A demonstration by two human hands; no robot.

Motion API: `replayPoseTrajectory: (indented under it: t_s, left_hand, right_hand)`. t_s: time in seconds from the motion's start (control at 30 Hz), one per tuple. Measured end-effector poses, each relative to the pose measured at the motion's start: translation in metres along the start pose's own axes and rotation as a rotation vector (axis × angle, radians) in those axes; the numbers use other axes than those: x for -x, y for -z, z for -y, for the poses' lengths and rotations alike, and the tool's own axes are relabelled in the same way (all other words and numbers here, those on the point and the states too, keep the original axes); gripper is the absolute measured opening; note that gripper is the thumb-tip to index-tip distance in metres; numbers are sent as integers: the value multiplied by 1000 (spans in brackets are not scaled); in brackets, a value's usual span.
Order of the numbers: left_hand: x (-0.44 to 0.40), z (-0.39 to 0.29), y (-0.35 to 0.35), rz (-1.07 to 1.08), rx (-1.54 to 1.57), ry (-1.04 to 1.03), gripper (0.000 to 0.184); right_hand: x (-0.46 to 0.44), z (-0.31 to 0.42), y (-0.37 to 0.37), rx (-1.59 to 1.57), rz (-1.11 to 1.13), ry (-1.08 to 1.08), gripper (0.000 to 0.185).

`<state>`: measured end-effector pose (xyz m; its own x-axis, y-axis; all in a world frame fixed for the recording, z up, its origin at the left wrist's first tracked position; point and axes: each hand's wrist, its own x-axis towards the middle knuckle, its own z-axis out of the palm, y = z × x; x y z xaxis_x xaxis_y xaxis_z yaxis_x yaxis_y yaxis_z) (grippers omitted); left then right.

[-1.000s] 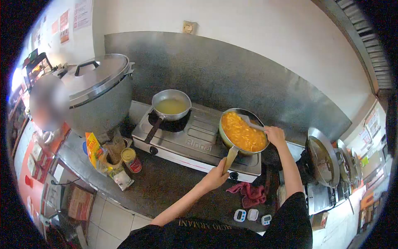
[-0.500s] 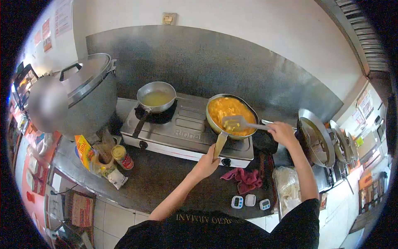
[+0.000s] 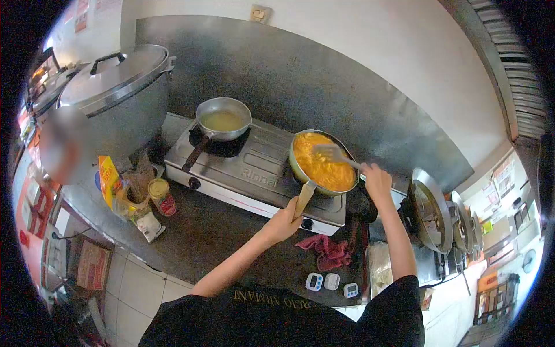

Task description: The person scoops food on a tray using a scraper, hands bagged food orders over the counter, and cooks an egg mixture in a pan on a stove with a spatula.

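Observation:
My left hand (image 3: 282, 222) is closed round the light wooden handle of a frying pan (image 3: 297, 171) on the stove's right burner. Orange-yellow egg mixture (image 3: 321, 165) with lighter curds covers the pan's inside. In my right hand (image 3: 377, 180) is a grey spatula (image 3: 332, 152), its slotted blade over the far part of the egg and slightly blurred. Whether the blade touches the egg I cannot tell. On the left burner sits a smaller saucepan (image 3: 224, 118) with pale yellow liquid, its dark handle pointing toward the front left.
The two-burner stove (image 3: 254, 168) stands on a dark counter. At left are a big lidded pot (image 3: 124, 87), a red-gold can (image 3: 162, 198) and packets. In front lie a maroon cloth (image 3: 326, 251) and several small timers (image 3: 332, 281). Woks (image 3: 432, 211) stand at right.
My right hand has moved the spatula from the near part of the egg toward the far side. The left hand keeps its hold on the pan handle. The camera view has shifted slightly.

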<state>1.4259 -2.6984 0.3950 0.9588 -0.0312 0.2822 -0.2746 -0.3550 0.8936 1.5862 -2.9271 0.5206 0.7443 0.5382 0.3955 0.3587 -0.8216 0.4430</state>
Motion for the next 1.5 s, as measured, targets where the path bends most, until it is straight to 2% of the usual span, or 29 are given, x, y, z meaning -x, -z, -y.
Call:
replayPoseTrajectory:
  t_s: [0.07,0.3,0.4,0.47,0.5,0.6,0.63,0.7,0.83,0.9,1.03,1.13,1.23,1.33,1.5]
  left_hand:
    - [1,-2,1,-5,11,11,56]
    - [1,-3,0,-7,44,20,55]
    - [3,-10,4,15,35,36,55]
    - [3,-9,4,13,27,35,55]
    - [3,-8,4,11,18,26,55]
    - [2,-8,3,18,53,44,54]
    - [2,-9,4,21,55,44,54]
    - [3,-13,6,16,1,36,53]
    - [3,-5,2,27,8,50,58]
    - [3,-6,3,13,36,41,53]
    - [1,2,-1,-9,17,-19,54]
    - [1,0,-1,-24,21,-24,54]
    - [2,-3,0,-9,35,9,54]
    - [2,-4,1,0,29,28,53]
    - [2,-4,2,12,45,21,54]
  right_hand:
    - [-5,-7,8,21,-120,-5,22]
    - [-4,-12,-19,240,-44,-90,17]
    - [7,-12,-24,214,7,-102,15]
    - [14,-15,-12,168,235,-78,16]
    - [17,-19,-10,167,242,-80,16]
    - [21,-25,11,-64,450,-189,18]
    - [24,-24,19,-62,453,-192,18]
    - [32,-21,28,-165,441,-42,21]
    - [42,-14,18,-345,418,-87,20]
    - [38,-5,23,-435,514,-176,20]
    - [26,1,39,-464,511,-125,20]
    - [23,13,67,-439,321,-95,18]
    - [25,30,75,-436,251,-57,19]
    - [29,46,61,-291,307,-26,19]
    - [25,45,33,-149,280,-24,19]
